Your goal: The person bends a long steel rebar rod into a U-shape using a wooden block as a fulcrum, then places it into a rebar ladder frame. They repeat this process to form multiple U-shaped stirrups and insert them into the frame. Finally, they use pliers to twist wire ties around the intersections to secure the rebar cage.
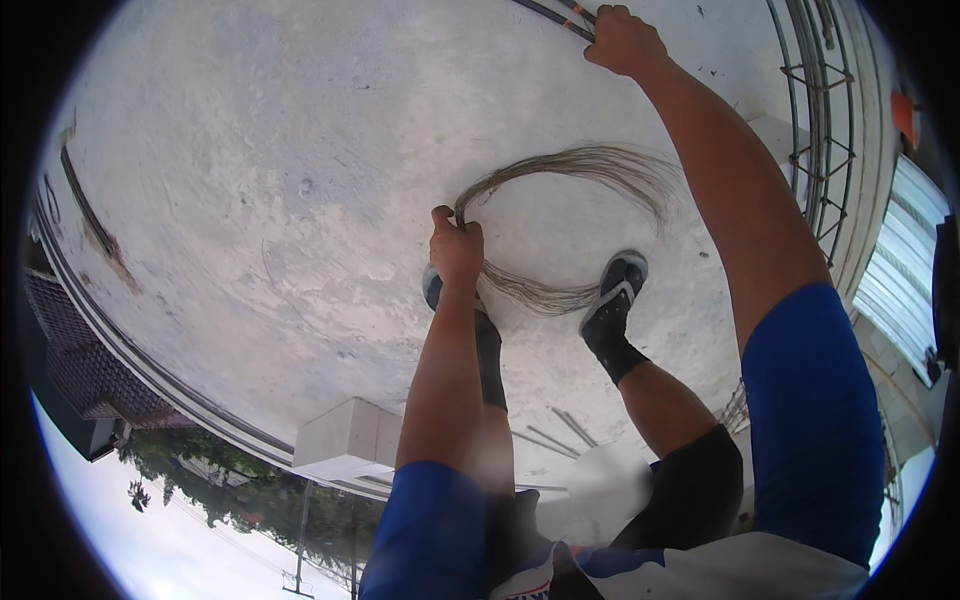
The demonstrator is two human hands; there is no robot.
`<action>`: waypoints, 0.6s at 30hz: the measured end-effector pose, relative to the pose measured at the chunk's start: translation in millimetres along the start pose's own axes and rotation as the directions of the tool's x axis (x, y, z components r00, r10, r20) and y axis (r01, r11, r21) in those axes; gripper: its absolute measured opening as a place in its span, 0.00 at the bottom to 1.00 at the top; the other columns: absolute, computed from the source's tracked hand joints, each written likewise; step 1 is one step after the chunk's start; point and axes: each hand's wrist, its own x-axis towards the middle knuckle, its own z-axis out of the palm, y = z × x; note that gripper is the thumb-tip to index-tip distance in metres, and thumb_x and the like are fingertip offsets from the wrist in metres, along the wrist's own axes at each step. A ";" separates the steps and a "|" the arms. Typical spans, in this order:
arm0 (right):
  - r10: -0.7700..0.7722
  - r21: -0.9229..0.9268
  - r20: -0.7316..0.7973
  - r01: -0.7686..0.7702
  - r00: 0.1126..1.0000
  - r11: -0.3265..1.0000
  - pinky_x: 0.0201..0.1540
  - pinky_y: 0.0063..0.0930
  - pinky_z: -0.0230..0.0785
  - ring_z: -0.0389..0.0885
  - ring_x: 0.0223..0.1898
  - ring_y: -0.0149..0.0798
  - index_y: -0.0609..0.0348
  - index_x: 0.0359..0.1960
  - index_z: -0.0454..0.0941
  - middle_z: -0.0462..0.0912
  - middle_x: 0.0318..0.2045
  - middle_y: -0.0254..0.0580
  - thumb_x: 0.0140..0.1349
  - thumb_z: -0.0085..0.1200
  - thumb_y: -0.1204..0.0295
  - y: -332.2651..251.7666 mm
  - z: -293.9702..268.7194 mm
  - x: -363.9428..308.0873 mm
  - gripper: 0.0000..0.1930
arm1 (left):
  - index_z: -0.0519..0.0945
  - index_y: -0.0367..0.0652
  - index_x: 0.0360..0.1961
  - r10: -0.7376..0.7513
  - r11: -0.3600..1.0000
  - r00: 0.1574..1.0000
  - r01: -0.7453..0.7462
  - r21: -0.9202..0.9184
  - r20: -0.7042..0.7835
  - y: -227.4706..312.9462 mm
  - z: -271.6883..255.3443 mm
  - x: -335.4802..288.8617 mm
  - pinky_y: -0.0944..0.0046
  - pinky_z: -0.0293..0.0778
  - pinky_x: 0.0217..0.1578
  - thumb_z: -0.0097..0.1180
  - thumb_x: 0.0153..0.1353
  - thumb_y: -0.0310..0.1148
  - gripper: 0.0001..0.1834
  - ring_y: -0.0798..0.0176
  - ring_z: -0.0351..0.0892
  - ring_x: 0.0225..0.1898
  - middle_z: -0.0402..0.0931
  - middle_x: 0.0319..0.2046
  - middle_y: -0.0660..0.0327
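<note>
My left hand (458, 245) is closed round the middle of a bundle of thin, grey-brown wire (535, 166). From that fist the bundle's two ends curve to the right in an open loop, one fanning out loosely, the other reaching my right shoe. At the top of the view, my right arm is stretched far out. My right hand (627, 42) is closed on a pair of dark, slim bars with orange bands (550, 14), which look like the handles of a long tool. Their far end lies outside the picture.
My shoes (612, 290) stand on the pale, stained concrete floor (300, 220). A rebar cage (822, 120) runs along the right edge. Near my left forearm is a white block (345, 437); several short rods (574, 427) lie behind my feet. A dark bar (85, 200) lies far left.
</note>
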 end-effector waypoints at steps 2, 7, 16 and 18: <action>0.042 0.126 0.112 -0.056 0.993 0.990 0.45 0.47 0.72 0.79 0.46 0.51 0.66 0.50 0.67 0.76 0.43 0.54 0.49 0.55 0.57 3.1 3.4 -23.1 0.30 | 0.66 0.39 0.45 0.148 0.989 0.972 -0.147 0.021 -0.181 -27.8 8.3 -2.5 0.45 0.71 0.39 0.53 0.48 0.30 0.21 0.39 0.76 0.35 0.76 0.33 0.46; 0.085 0.729 0.312 -0.296 0.946 0.617 0.28 0.34 0.71 0.77 0.26 0.39 0.67 0.39 0.70 0.75 0.25 0.43 0.51 0.54 0.58 54.9 12.9 -118.9 0.23 | 0.70 0.36 0.41 0.121 0.925 0.992 -0.129 -0.358 -0.045 -32.8 -14.4 -51.0 0.57 0.72 0.32 0.52 0.49 0.28 0.16 0.53 0.73 0.23 0.73 0.24 0.54; -0.093 0.696 0.583 -0.555 0.807 -0.456 0.18 0.25 0.63 0.68 0.16 0.28 0.61 0.45 0.72 0.73 0.23 0.34 0.64 0.49 0.62 117.3 -53.7 -317.8 0.16 | 0.78 0.32 0.39 0.359 0.738 0.736 0.151 -0.657 0.573 15.1 -60.7 -221.4 0.67 0.67 0.23 0.47 0.61 0.27 0.11 0.70 0.66 0.17 0.65 0.14 0.65; -0.065 0.693 0.572 -0.524 0.818 -0.495 0.18 0.24 0.63 0.69 0.16 0.29 0.61 0.47 0.71 0.73 0.24 0.35 0.64 0.49 0.62 119.2 -87.7 -350.5 0.17 | 0.79 0.32 0.40 0.381 0.760 0.712 0.121 -0.638 0.590 37.0 -80.3 -257.0 0.67 0.67 0.23 0.48 0.61 0.28 0.12 0.70 0.66 0.16 0.65 0.13 0.66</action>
